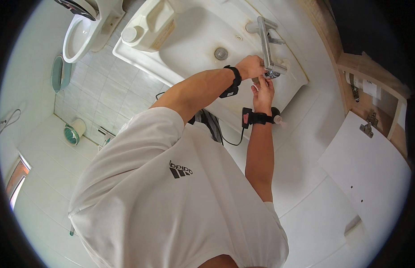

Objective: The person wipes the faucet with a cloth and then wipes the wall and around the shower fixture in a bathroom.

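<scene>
We see one chrome metal tap on the white ceramic basin; our left grip closes around its spout end, while our right grip, just below, seemingly pinches something small.

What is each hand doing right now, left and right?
Left hand: closed around the faucet spout tip.
Right hand: fingers up at the spout tip; grip cannot be told.

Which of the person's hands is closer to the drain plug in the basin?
The left. The left hand grips the end of the chrome faucet, just beside the drain plug. The right hand is under the spout tip, farther from the plug.
</scene>
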Motion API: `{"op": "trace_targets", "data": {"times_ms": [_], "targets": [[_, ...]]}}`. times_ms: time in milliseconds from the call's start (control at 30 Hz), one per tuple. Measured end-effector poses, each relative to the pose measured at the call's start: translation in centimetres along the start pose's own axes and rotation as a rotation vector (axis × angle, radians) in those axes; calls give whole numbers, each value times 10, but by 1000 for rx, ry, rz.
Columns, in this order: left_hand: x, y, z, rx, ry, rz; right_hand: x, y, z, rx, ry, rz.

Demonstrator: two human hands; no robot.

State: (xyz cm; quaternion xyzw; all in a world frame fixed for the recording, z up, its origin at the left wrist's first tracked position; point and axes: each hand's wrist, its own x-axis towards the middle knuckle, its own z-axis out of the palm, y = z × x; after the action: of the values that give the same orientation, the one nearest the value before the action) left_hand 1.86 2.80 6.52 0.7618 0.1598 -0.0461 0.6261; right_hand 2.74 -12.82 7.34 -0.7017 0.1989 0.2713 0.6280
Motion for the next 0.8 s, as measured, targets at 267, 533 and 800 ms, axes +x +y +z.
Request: {"op": "trace_targets", "data": {"times_ms": [267, 533, 800], "targets": [[-10, -22, 23, -72, 4, 234, 0, -8, 4, 465, -369, 49], [-25, -43, 50, 263, 368, 233, 7, -1, 7, 472, -365, 186], [-26, -58, 0, 179, 450, -121, 5, -15, 24, 196, -309, 154]]}}
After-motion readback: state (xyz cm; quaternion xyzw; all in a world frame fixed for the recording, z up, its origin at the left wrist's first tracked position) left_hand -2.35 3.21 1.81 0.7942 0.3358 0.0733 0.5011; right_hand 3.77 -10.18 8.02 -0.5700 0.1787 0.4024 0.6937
